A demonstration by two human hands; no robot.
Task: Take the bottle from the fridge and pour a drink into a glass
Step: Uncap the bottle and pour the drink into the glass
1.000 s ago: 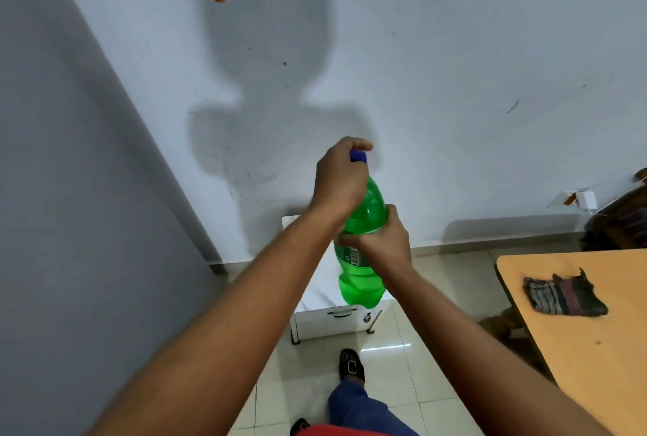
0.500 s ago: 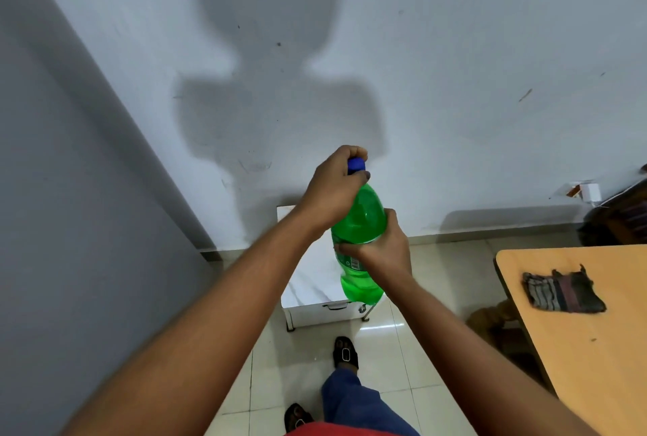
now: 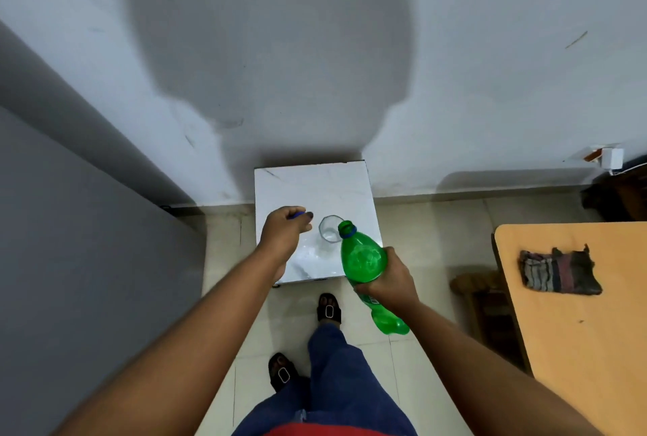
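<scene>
A green plastic bottle (image 3: 362,258) is tilted, its uncapped mouth pointing up-left at the rim of a clear glass (image 3: 330,228). My right hand (image 3: 387,278) grips the bottle around its middle. The glass stands upright on a small white marble-topped table (image 3: 315,187) and looks empty. Left of the glass, over the tabletop, my left hand (image 3: 285,234) pinches the blue bottle cap (image 3: 298,214) between its fingers.
A grey fridge side (image 3: 70,260) fills the left. A wooden table (image 3: 574,313) with a striped cloth (image 3: 558,272) stands at the right, a wooden stool (image 3: 479,287) beside it. My feet in black sandals (image 3: 329,308) are on the tiled floor before the white table.
The cap came off the bottle and went left in my left hand. My right hand lowered and tilted the bottle toward the glass. The view dropped, so the glass and tabletop now show.
</scene>
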